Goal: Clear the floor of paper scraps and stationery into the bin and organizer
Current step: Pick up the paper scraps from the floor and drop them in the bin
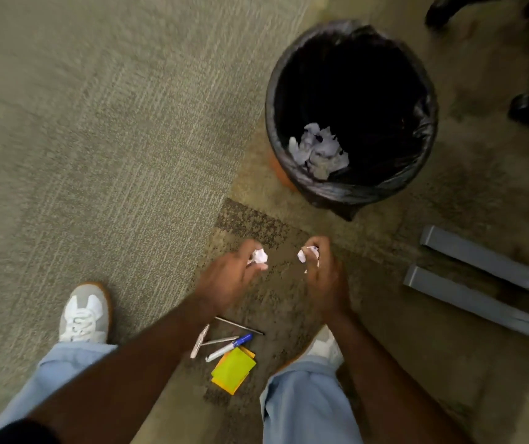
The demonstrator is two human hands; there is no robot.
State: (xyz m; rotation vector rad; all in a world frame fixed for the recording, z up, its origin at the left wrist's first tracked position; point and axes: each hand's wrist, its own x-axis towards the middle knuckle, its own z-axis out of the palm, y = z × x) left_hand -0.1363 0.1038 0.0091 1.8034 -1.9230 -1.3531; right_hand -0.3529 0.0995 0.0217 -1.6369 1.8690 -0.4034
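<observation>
Head view, small white crumpled paper scrap (259, 256) in left hand (229, 277)

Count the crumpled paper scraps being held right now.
2: one scrap in the left hand, one scrap in the right hand. Fingers may hide more.

left hand (229, 277): holds a paper ball (259, 256) | right hand (322, 274): holds a paper scrap (304, 254) | bin (423, 129): black liner, crumpled paper (319, 153) inside | carpet (96, 123): blue-capped marker (229, 346), sticky notes (232, 368), thin rod (239, 325) between shoes
</observation>
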